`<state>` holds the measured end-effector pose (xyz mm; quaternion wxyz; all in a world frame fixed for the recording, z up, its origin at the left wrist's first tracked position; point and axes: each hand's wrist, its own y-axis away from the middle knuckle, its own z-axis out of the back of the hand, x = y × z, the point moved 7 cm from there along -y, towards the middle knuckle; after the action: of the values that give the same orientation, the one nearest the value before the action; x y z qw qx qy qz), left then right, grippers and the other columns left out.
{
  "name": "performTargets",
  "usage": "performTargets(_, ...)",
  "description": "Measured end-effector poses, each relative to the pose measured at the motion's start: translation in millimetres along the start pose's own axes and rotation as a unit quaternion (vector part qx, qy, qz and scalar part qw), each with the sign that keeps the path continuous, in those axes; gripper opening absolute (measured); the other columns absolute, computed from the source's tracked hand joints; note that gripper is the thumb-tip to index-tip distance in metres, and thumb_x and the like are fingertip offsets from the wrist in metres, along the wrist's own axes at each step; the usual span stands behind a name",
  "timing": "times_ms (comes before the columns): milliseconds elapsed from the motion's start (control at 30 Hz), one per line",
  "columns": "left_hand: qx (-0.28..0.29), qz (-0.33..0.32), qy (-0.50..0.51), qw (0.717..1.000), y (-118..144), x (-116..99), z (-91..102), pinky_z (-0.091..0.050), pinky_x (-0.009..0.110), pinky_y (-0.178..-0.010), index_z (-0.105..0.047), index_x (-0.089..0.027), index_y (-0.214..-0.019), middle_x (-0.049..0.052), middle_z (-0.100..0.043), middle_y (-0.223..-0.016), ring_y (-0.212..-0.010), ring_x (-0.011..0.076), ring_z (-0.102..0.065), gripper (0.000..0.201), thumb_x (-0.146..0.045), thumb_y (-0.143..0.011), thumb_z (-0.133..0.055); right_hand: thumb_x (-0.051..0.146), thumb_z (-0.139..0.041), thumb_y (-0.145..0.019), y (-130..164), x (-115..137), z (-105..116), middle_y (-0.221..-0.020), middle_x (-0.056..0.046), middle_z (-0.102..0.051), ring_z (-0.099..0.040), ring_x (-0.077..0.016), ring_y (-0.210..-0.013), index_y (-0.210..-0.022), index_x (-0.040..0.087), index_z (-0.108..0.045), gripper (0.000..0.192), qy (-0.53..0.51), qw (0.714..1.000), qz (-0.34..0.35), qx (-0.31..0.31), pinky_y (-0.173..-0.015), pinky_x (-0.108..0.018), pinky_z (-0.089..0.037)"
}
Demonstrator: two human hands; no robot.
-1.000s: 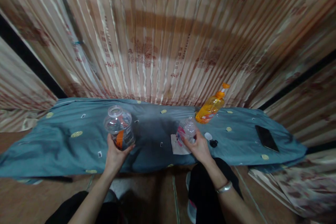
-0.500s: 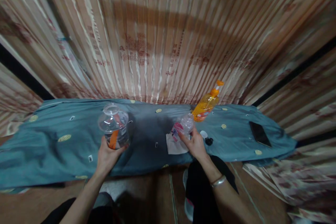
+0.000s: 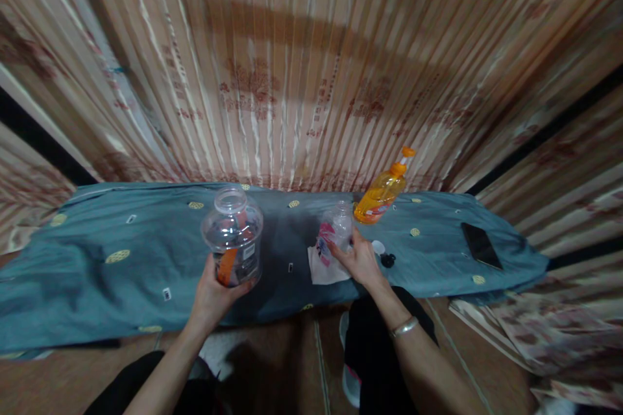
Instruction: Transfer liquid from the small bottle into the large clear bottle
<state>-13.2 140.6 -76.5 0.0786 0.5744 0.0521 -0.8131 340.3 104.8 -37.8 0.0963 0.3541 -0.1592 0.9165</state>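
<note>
Left hand: [image 3: 214,295] wrapped round the lower part of a clear wide-mouthed jar [image 3: 233,237], held upright near the front edge of the blue cloth [image 3: 97,272], left of middle.
Jar: open at the top; an orange label shows on its side by the thumb.
Right hand: [image 3: 359,260] gripping a small clear bottle [image 3: 335,233] with a pink label, upright, at the middle of the cloth near the front edge.
White sheet: [image 3: 322,270] lies flat just under the small bottle.
Caps: a white cap [image 3: 377,247] and a black cap [image 3: 388,260] just right of the right hand.
Pump bottle: [image 3: 382,191] orange, at the back edge of the cloth.
Phone: [image 3: 481,245] dark, flat, toward the right end.
</note>
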Motion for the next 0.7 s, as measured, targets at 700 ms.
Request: performTargets(700,0.126,-0.003,0.149,0.981,22,14,-38.8,-0.055,0.056,-0.109,-0.068,-0.019,-0.121,0.014,-0.076,-0.122,-0.118,0.0412,-0.072,0.098,-0.055,-0.036,-0.098,0.058,-0.071,-0.081,22,-15,-4,-0.101,-0.013,-0.085,-0.081,-0.0342,-0.091,-0.121,0.019,-0.063,0.057,-0.1,0.994,-0.035,-0.025,-0.083,-0.044,-0.063)
